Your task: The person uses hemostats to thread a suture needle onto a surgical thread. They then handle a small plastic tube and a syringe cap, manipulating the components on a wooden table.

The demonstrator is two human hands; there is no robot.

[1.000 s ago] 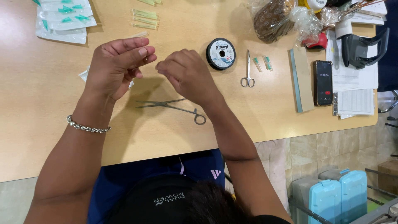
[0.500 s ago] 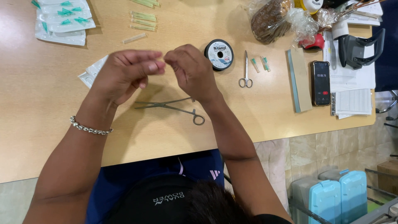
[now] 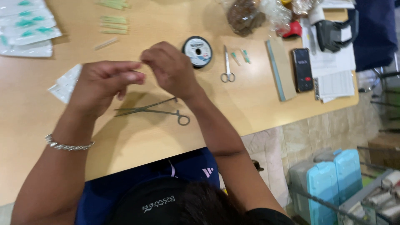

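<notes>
Head view: nearest to us lie the steel forceps (image 3: 152,111) on the wooden table (image 3: 258,104), untouched, and we take them as our landmark. Just above the forceps we hold our left hand (image 3: 104,85) and right hand (image 3: 171,68) together, fingertips pinched at one meeting point; what is between them is too thin to see, perhaps a thread. Beyond the forceps to the right stands the thread spool (image 3: 197,51), then the small scissors (image 3: 227,66). We judge the fine handwork is in the middle: nothing is cut yet, and both tools wait.
</notes>
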